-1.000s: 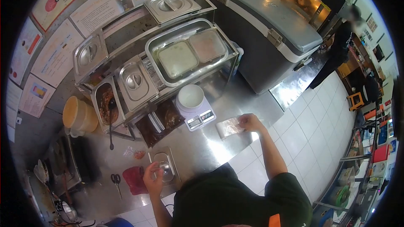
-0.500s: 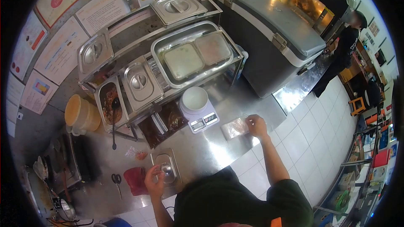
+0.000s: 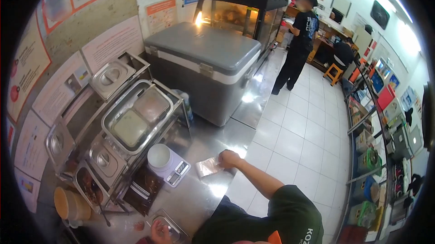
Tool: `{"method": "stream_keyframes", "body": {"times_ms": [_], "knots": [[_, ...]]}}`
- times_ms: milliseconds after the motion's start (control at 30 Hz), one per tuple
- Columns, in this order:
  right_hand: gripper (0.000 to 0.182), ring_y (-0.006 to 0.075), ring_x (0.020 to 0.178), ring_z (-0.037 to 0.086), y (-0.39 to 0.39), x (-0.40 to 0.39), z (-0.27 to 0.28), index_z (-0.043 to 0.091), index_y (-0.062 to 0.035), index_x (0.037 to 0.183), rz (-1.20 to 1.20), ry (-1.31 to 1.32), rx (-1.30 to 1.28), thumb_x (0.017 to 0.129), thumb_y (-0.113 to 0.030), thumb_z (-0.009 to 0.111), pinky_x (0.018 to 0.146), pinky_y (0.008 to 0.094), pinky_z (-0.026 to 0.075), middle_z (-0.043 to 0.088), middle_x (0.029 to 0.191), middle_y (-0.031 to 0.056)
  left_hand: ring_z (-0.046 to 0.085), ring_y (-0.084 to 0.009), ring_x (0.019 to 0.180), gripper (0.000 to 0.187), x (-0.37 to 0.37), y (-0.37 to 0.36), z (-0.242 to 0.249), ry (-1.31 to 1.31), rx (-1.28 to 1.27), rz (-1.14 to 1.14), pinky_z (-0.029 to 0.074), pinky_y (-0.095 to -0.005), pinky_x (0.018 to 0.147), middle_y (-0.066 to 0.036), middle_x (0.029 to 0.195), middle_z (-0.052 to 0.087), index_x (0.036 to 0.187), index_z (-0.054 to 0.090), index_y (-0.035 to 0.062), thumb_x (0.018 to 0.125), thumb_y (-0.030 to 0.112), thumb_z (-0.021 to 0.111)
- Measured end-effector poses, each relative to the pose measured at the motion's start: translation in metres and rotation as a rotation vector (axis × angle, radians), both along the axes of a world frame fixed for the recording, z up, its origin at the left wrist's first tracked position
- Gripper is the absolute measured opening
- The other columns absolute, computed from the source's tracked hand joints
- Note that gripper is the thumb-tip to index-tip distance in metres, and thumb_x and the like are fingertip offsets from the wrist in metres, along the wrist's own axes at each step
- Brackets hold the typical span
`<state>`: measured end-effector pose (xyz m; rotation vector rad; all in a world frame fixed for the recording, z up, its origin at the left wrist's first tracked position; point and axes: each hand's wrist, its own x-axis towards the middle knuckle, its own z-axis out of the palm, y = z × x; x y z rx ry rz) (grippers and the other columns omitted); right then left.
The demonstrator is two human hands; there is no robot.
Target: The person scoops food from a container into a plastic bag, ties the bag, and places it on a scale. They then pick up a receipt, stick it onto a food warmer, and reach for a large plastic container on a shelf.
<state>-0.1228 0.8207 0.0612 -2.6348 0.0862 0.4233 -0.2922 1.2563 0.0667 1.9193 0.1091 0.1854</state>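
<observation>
My right hand (image 3: 230, 159) reaches to the edge of the steel counter, fingers closed on one end of a flat stack of clear plastic bags (image 3: 208, 167). Low in the view, my left hand (image 3: 159, 231) is beside a small steel pan (image 3: 174, 228), its fingers curled; what they hold, if anything, I cannot make out. A digital kitchen scale (image 3: 176, 175) with a white bowl (image 3: 159, 156) on it stands left of the bags. A dark filled pouch (image 3: 141, 191) lies beside the scale.
A steel rack (image 3: 149, 58) holds lidded pans and a large tray (image 3: 118, 146). Behind stands a grey cooler box (image 3: 190, 85), near a lit display warmer (image 3: 231, 15). A yellowish tub (image 3: 68, 203) is at left. One person (image 3: 297, 40) stands on the tiled floor; another sits farther back.
My view has swung up and to the right, showing more of the room. My right hand stays at the plastic bags and my left hand stays by the small pan.
</observation>
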Motion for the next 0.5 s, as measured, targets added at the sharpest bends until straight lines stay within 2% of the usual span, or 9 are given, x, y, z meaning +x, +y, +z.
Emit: {"method": "stream_keyframes", "body": {"times_ms": [67,167,233,267,333,400,433,467,500], "knots": [[0.022,0.0331,0.091,0.063,0.007,0.002,0.000,0.069,-0.0069,0.088,-0.074,0.038,-0.171,0.076,-0.020,0.055,0.078,0.0429,0.049,0.065,0.099,0.0158,0.054,-0.0197,0.093,0.035,0.002,-0.004,0.005,-0.010,-0.005,-0.038,0.044,-0.0312,0.083,-0.010,0.111,0.056,0.117,0.054,0.0010,0.084,0.011,0.062],[0.023,0.0354,0.091,0.063,0.000,0.000,0.005,0.069,-0.0059,0.088,-0.042,0.054,-0.097,0.077,-0.017,0.051,0.078,0.0439,0.050,0.064,0.101,0.0176,0.052,-0.0224,0.097,0.034,0.002,-0.002,0.004,-0.011,-0.008,-0.074,0.044,-0.0331,0.086,-0.011,0.113,0.055,0.119,0.055,0.0034,0.086,0.011,0.060],[0.023,0.0361,0.090,0.063,-0.002,0.004,0.008,0.069,-0.0055,0.087,-0.023,0.063,-0.059,0.077,-0.016,0.051,0.078,0.0446,0.050,0.064,0.102,0.0183,0.053,-0.0212,0.094,0.033,0.007,0.002,0.005,0.265,-0.199,-0.009,0.044,-0.0312,0.084,-0.011,0.112,0.055,0.118,0.055,0.0010,0.087,0.011,0.060],[0.023,0.0366,0.090,0.062,-0.006,0.003,0.010,0.069,-0.0059,0.087,-0.049,0.019,-0.062,0.077,-0.016,0.051,0.078,0.0446,0.050,0.064,0.101,0.0185,0.053,-0.0212,0.094,0.033,0.006,0.000,0.009,0.260,-0.196,-0.010,0.044,-0.0312,0.084,-0.011,0.112,0.055,0.118,0.055,0.0010,0.087,0.011,0.060],[0.023,0.0370,0.090,0.061,-0.009,0.000,0.008,0.069,-0.0063,0.087,-0.077,-0.030,-0.062,0.076,-0.015,0.051,0.078,0.0447,0.050,0.063,0.100,0.0186,0.054,-0.0204,0.092,0.031,0.002,-0.006,0.021,-0.064,-0.009,-0.134,0.045,-0.0305,0.081,-0.010,0.109,0.056,0.117,0.055,0.0003,0.086,0.006,0.059],[0.016,0.0344,0.085,0.061,-0.013,-0.002,0.005,0.069,-0.0099,0.080,-0.175,-0.401,-0.081,0.075,-0.016,0.055,0.074,0.0435,0.050,0.063,0.090,0.0156,0.054,-0.0200,0.090,0.032,0.005,-0.007,0.021,-0.124,0.033,-0.145,0.046,-0.0301,0.079,-0.009,0.107,0.057,0.117,0.055,0.0002,0.086,0.006,0.060],[0.016,0.0344,0.085,0.061,-0.013,-0.004,0.012,0.069,-0.0099,0.080,-0.177,-0.406,-0.080,0.075,-0.016,0.055,0.074,0.0435,0.050,0.063,0.090,0.0156,0.054,-0.0197,0.089,0.032,0.004,-0.004,0.020,-0.172,0.082,-0.153,0.046,-0.0297,0.078,-0.009,0.105,0.058,0.117,0.055,0.0001,0.086,0.007,0.060],[0.015,0.0329,0.088,0.060,-0.011,-0.007,0.027,0.069,-0.0112,0.080,-0.202,-0.400,-0.138,0.075,-0.018,0.057,0.075,0.0427,0.050,0.061,0.093,0.0136,0.054,-0.0197,0.089,0.032,0.005,0.003,0.005,-0.179,0.083,-0.153,0.046,-0.0297,0.078,-0.009,0.105,0.058,0.117,0.055,0.0001,0.086,0.007,0.060],[0.014,0.0313,0.090,0.059,-0.007,-0.010,0.038,0.070,-0.0125,0.080,-0.226,-0.388,-0.190,0.076,-0.020,0.058,0.075,0.0418,0.050,0.060,0.095,0.0116,0.054,-0.0197,0.088,0.032,0.004,0.016,-0.018,-0.006,0.034,-0.133,0.047,-0.0303,0.076,-0.009,0.104,0.059,0.116,0.055,0.0000,0.086,0.009,0.060]]}}
